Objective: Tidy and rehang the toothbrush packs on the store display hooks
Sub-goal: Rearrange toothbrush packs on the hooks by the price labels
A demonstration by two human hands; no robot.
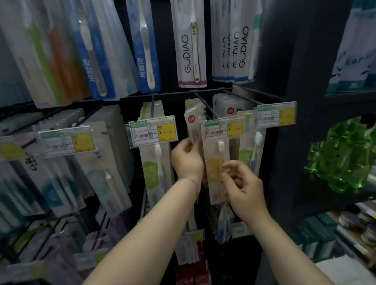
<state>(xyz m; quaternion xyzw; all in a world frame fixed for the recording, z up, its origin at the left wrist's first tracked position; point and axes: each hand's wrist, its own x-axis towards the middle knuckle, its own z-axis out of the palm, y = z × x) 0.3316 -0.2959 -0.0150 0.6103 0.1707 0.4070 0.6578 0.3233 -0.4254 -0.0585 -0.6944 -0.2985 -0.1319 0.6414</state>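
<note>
My left hand pinches the lower edge of a pale toothbrush pack with a red round sticker, which hangs tilted near a black display hook. My right hand is just right of it, fingers curled and slightly apart, touching the lower part of a yellow-labelled toothbrush pack that hangs from the same hook behind a price tag. A green-labelled pack hangs on the hook to the left, and another green pack hangs to the right.
Rows of toothbrush packs hang above, among them white GUDIAO packs and blue packs. More packs fill the hooks at left and below. A dark shelf upright stands at right with green bottles beyond it.
</note>
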